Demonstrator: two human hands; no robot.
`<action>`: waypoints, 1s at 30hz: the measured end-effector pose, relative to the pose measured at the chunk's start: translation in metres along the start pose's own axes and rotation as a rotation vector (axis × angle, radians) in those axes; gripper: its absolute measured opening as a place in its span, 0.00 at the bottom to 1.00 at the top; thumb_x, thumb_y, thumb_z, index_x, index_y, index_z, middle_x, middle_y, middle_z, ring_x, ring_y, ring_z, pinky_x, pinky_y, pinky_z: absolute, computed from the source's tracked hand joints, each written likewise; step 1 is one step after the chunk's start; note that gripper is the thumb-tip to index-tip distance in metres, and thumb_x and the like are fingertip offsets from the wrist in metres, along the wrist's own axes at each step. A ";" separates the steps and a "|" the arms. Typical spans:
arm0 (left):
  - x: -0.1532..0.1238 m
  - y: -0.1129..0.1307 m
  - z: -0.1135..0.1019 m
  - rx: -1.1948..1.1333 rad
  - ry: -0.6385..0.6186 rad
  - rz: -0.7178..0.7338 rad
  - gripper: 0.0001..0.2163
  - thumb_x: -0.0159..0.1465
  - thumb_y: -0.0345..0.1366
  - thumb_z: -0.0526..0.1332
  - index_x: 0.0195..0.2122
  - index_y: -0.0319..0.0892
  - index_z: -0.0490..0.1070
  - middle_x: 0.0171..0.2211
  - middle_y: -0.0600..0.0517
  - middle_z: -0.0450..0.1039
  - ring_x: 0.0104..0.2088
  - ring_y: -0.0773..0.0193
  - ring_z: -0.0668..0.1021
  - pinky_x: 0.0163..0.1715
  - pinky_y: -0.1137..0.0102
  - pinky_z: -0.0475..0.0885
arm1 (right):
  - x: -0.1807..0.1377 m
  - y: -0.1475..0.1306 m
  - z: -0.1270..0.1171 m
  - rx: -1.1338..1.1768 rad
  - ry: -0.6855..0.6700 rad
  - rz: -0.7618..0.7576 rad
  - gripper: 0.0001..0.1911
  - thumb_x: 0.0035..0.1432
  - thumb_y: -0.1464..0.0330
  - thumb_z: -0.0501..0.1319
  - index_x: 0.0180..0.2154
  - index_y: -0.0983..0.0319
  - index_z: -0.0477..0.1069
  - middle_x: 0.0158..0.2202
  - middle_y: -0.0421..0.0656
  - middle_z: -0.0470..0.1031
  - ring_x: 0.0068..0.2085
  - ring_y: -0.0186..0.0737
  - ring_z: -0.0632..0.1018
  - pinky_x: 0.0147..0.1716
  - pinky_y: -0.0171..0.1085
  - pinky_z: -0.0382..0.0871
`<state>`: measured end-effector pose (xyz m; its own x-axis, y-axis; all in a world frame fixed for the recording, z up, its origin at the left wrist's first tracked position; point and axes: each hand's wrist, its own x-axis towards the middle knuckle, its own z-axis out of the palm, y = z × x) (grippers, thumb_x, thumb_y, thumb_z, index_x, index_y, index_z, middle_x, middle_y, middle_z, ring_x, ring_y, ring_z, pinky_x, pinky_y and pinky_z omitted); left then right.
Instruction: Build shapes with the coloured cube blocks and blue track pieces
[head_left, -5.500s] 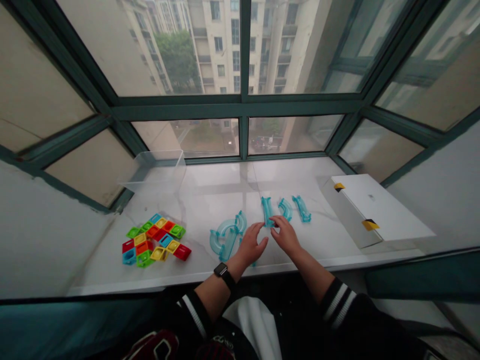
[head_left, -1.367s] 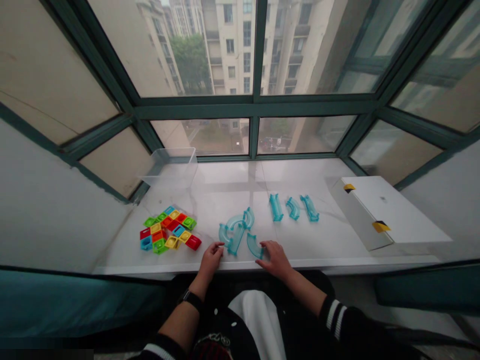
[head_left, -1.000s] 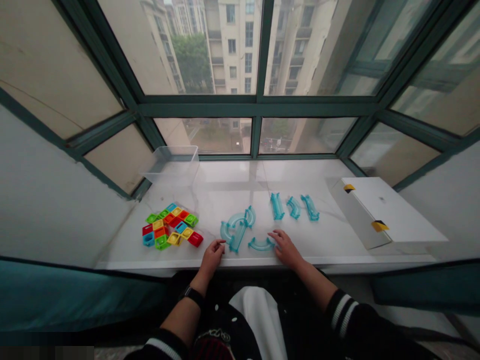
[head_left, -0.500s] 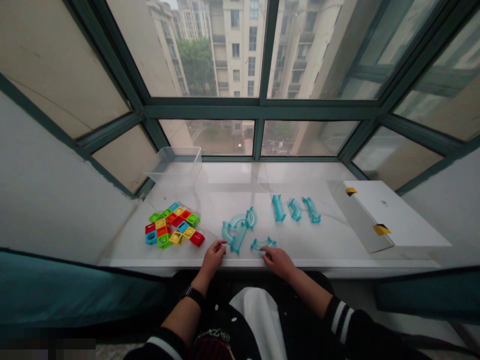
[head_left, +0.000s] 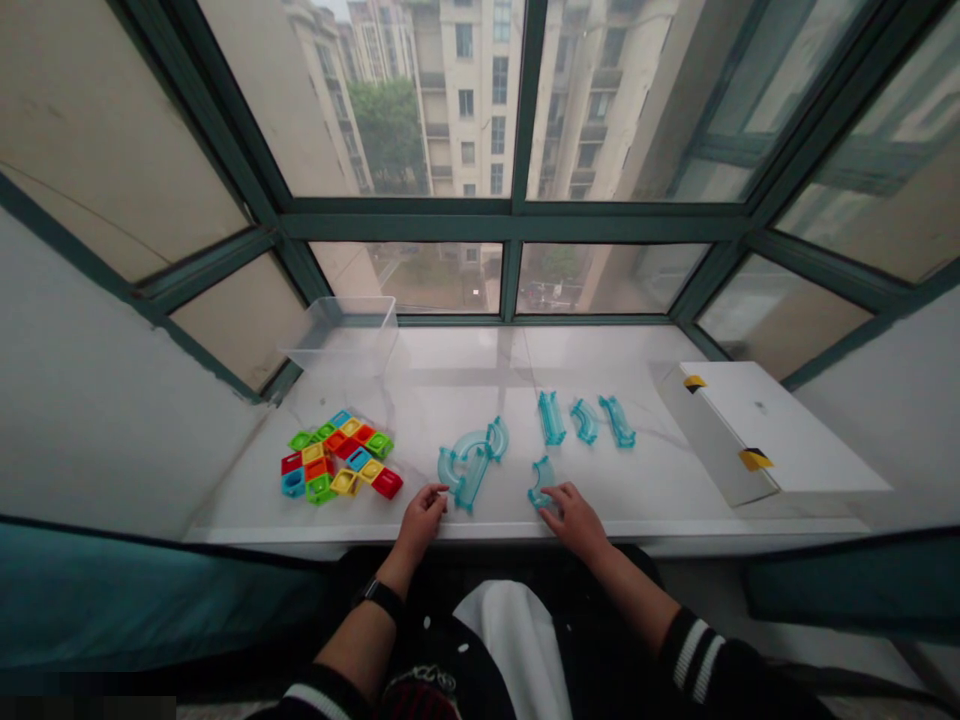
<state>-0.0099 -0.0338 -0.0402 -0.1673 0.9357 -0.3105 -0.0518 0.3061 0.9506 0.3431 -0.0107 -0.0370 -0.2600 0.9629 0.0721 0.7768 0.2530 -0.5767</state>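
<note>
My right hand (head_left: 576, 518) rests on the white sill with its fingertips on a clear blue curved track piece (head_left: 541, 479), pinching its near end. My left hand (head_left: 420, 518) lies curled at the sill's front edge, fingertips beside a cluster of blue curved track pieces (head_left: 469, 461); nothing shows inside it. Three more blue track pieces (head_left: 586, 420) lie in a row further back, to the right.
A heap of coloured square blocks (head_left: 337, 468) lies at the left. A clear plastic tub (head_left: 343, 332) stands at the back left by the window. A white box (head_left: 757, 430) with yellow tabs sits at the right. The white marble sill (head_left: 457, 385) ends just before my hands.
My right hand has slid and turned the curved piece on the sill, from lying crosswise to pointing away and a little rightward. My left hand has stayed by the cluster.
</note>
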 end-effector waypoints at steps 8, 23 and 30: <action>-0.003 0.005 0.002 0.016 -0.017 -0.024 0.23 0.57 0.51 0.65 0.49 0.42 0.71 0.26 0.61 0.67 0.16 0.74 0.61 0.14 0.75 0.56 | 0.000 -0.004 0.006 -0.046 0.040 0.045 0.12 0.64 0.68 0.62 0.49 0.55 0.76 0.47 0.45 0.76 0.45 0.43 0.80 0.46 0.39 0.74; -0.018 0.032 0.079 0.322 -0.305 0.311 0.13 0.66 0.43 0.62 0.48 0.43 0.77 0.35 0.51 0.77 0.34 0.63 0.77 0.36 0.68 0.73 | -0.002 0.011 -0.006 0.086 0.049 0.078 0.09 0.61 0.73 0.62 0.42 0.58 0.76 0.43 0.44 0.76 0.40 0.41 0.79 0.46 0.39 0.73; -0.008 0.029 0.146 0.372 -0.535 0.268 0.18 0.63 0.36 0.65 0.55 0.42 0.76 0.55 0.41 0.77 0.51 0.54 0.80 0.51 0.58 0.77 | -0.009 0.011 -0.018 0.184 0.090 0.035 0.09 0.60 0.74 0.61 0.42 0.58 0.76 0.41 0.42 0.74 0.37 0.39 0.78 0.45 0.40 0.73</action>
<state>0.1333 -0.0072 -0.0104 0.3850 0.9157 -0.1153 0.2792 0.0036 0.9602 0.3642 -0.0151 -0.0298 -0.1763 0.9773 0.1171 0.6647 0.2059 -0.7181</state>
